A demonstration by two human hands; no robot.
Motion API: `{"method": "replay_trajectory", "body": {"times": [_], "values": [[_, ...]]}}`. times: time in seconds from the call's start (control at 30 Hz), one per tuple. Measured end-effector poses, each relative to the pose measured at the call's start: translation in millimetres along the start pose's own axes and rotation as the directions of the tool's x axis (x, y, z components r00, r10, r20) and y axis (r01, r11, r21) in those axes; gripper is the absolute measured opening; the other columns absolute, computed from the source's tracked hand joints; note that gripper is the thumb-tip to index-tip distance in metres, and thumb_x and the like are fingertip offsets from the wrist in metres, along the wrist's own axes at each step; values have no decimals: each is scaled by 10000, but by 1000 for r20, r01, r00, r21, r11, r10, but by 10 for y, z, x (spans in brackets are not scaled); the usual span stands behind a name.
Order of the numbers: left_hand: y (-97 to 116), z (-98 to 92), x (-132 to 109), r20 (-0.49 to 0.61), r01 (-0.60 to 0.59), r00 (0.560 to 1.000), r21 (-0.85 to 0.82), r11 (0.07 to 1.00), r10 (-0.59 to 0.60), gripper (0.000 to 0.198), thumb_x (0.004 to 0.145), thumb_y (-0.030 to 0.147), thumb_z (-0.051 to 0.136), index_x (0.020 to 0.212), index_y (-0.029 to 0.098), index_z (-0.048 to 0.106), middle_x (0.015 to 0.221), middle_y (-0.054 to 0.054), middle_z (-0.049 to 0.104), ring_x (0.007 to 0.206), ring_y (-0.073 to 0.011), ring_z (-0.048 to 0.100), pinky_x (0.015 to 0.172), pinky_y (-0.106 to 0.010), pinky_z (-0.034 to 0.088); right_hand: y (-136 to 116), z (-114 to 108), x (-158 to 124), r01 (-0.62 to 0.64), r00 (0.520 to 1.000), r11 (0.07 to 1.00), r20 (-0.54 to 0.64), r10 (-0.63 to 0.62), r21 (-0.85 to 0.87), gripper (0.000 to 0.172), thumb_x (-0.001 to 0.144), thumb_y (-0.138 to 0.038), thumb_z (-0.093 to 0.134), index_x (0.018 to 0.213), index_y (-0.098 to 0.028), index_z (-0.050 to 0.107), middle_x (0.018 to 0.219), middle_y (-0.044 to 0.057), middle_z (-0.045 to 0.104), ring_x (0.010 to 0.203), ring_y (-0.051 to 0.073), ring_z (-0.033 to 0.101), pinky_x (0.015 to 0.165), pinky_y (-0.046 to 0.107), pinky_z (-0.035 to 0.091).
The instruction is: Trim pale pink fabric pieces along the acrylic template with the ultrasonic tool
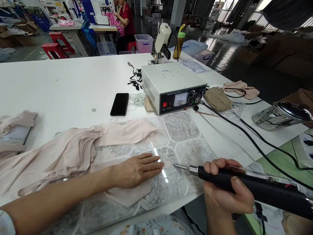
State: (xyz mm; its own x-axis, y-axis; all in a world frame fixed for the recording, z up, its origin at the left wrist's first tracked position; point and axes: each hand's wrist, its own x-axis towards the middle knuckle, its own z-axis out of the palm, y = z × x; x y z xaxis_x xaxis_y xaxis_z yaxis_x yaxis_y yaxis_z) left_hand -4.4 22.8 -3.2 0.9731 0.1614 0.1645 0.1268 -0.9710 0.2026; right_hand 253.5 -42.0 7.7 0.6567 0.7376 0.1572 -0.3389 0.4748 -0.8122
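Note:
My left hand [140, 170] lies flat, fingers stretched out, on a pale pink fabric piece [130, 195] spread over a clear patterned mat [188, 151]. A small pale strip [167, 164] shows just past its fingertips. My right hand [225, 186] is wrapped round a black handheld tool with a pointed metal tip [246, 184]. That tip points left, a short way from the strip and the left fingertips. More pink fabric pieces [73, 147] lie layered and overlapping to the left, beyond my left forearm.
A white control box with a dial [174, 86] stands behind the mat, its black cable [244, 132] running to the right. Nearby are a phone [119, 104], tan card pattern pieces [218, 99], a metal canister [281, 116] and a bottle [179, 44]. A person in red [126, 21] sits beyond the table.

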Motion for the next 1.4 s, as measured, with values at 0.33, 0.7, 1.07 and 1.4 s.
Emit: {"method": "replay_trajectory", "body": {"times": [0.33,0.7,1.07,1.4], "values": [[8,26,-9,-27,23,999,-22,999,-24,371,1024,137,333,1352,129,507,1420,-97,488,1371,-225,396,1149,-397,330,-16,14,-22,-14,999,1000,-50,13,-13,277,545,-260,518,783,-176,631,642,-12,537,481,108,458,449,279,384],[24,43,-3,-51,32,998,-20,999,-33,366,1022,142,347,1342,132,523,1401,-110,506,1353,-226,425,1134,-412,362,2,58,-29,-19,1000,1000,-21,18,-10,252,558,-268,535,782,-189,620,656,-19,515,494,105,453,453,282,399],[28,54,-7,-49,24,999,11,1000,-23,377,1037,156,292,1327,90,524,1407,-118,500,1358,-242,413,1135,-408,337,34,108,-23,-30,999,999,-34,30,-15,277,544,-254,525,792,-181,624,662,-15,540,502,106,450,457,278,392],[17,55,-4,-33,7,999,20,1000,-7,415,1037,156,240,1326,50,518,1410,-141,491,1348,-267,421,1120,-434,353,23,100,-24,-34,998,999,-47,33,-27,273,533,-262,527,779,-191,622,661,-20,526,505,105,435,458,277,386]]}}
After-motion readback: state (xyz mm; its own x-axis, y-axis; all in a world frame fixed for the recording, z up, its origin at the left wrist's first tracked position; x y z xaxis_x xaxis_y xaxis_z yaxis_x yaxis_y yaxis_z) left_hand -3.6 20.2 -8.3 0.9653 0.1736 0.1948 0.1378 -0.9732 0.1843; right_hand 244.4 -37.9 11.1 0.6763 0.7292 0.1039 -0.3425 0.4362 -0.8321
